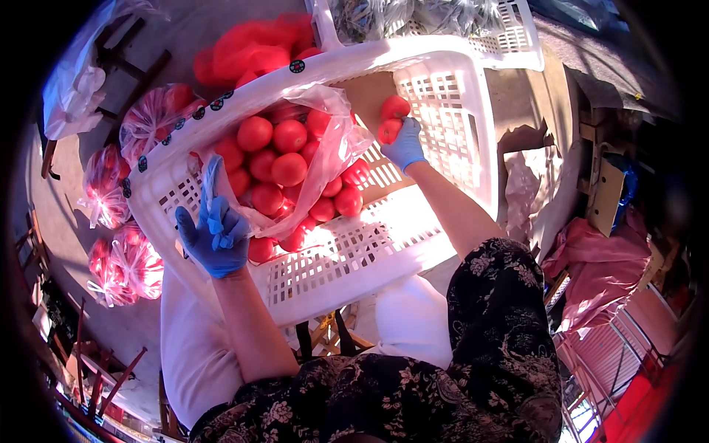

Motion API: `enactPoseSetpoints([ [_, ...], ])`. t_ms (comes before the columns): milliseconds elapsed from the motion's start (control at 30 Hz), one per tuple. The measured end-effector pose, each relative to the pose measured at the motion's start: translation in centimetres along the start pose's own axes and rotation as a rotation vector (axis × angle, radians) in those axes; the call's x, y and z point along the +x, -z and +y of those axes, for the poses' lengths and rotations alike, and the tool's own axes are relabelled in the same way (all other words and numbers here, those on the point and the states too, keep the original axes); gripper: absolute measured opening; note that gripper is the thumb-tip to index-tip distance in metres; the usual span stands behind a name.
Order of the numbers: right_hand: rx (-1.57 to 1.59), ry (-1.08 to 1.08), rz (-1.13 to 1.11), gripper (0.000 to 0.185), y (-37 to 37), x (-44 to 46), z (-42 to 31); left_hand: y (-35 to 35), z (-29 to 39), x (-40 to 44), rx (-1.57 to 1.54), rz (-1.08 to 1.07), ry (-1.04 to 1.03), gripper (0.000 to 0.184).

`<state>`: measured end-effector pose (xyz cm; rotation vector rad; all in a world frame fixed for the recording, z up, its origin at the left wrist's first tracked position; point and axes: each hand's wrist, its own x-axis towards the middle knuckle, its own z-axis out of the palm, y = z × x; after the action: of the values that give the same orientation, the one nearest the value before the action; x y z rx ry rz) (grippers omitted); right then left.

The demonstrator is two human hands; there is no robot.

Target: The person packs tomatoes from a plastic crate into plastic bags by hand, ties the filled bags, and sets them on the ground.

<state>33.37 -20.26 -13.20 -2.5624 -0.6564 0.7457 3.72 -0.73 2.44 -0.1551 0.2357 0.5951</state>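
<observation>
A white plastic basket [484,111] stands in front of me, tilted in view. Inside it a clear plastic bag [347,136] gapes around many red tomatoes [289,170], some of them spilling towards the near side. My right hand [405,145], in a blue glove, grips a tomato [389,131] at the basket's right end, with another tomato [395,107] against it. Over the basket's left rim is my left hand [214,232], also gloved in blue. Its thumb and a finger are spread, other fingers partly curled, and nothing shows in it.
Left of the basket lie knotted bags of tomatoes [107,181] on the floor. Red netting [255,48] is behind the basket. A second white crate [517,33] with bagged greens stands beyond it. Pink cloth [605,266] and wooden boxes sit at the right.
</observation>
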Motion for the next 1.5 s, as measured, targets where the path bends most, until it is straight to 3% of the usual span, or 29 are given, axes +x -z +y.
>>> enactPoseSetpoints([
  [133, 0.049, 0.024, 0.213, 0.084, -2.4, 0.7, -2.5, 0.5, -0.3, 0.3, -0.025, -0.002, 0.011, 0.075],
  [267, -0.070, -0.090, 0.224, 0.098, -2.7, 2.5, -5.0, 0.1, -0.6, 0.4, -0.008, 0.023, 0.019, 0.074],
  [367, 0.064, -0.241, 0.271, 0.100, -1.5, 3.8, -6.1, 0.5, -0.5, 0.3, -0.009, 0.038, 0.010, 0.073],
  [467, 0.002, -0.229, 0.177, 0.094, -1.3, 5.2, -4.4, 0.4, -0.7, 0.2, -0.022, 0.063, 0.005, 0.073],
  [567, 0.025, -0.045, 0.250, 0.086, -2.3, 5.8, -1.7, 0.9, -0.7, 0.2, -0.040, 0.043, 0.022, 0.073],
  [667, -0.234, 0.220, 0.330, 0.077, -2.8, 4.4, -1.4, 0.8, -0.8, 0.2, -0.064, 0.049, 0.021, 0.072],
  [767, -0.159, 0.014, 0.365, 0.085, -3.0, 4.2, -3.0, 1.0, -1.1, 0.3, -0.046, 0.061, 0.002, 0.072],
  [867, -0.274, -0.113, 0.158, 0.093, -1.0, 4.9, -5.9, 1.1, -1.1, 0.4, -0.028, 0.057, 0.021, 0.071],
  [900, -0.355, -0.060, 0.139, 0.094, -0.7, 5.5, -6.1, 1.0, -1.0, 0.4, -0.048, 0.050, 0.016, 0.071],
  [1067, -0.207, 0.034, -0.093, 0.079, 0.3, 7.7, -6.3, 1.1, 0.4, 0.2, -0.007, -0.021, -0.016, 0.072],
  [1133, 0.185, 0.070, -0.146, 0.071, -0.9, 8.2, -3.4, 0.5, 1.3, 0.1, 0.010, -0.053, -0.070, 0.073],
  [1200, 0.912, -0.215, -0.465, 0.063, 1.6, 6.2, -4.6, 0.3, 2.1, -0.4, 0.011, -0.072, -0.128, 0.073],
  [1267, 1.456, -0.437, -0.640, 0.067, 4.2, 3.5, -4.8, 0.2, 2.6, -0.8, -0.001, -0.077, -0.165, 0.073],
  [1333, 1.748, -0.052, -0.893, 0.080, 8.0, -0.8, -9.8, 0.5, 2.6, -0.7, -0.068, -0.125, -0.122, 0.073],
  [1400, 1.806, 0.248, -1.132, 0.091, 9.0, -3.7, -13.2, 0.2, 2.0, -0.5, -0.041, -0.117, -0.100, 0.071],
  [1500, 1.384, 0.063, -1.264, 0.084, 7.5, -7.3, -18.4, -0.9, 1.3, -1.0, -0.050, -0.089, -0.064, 0.073],
])
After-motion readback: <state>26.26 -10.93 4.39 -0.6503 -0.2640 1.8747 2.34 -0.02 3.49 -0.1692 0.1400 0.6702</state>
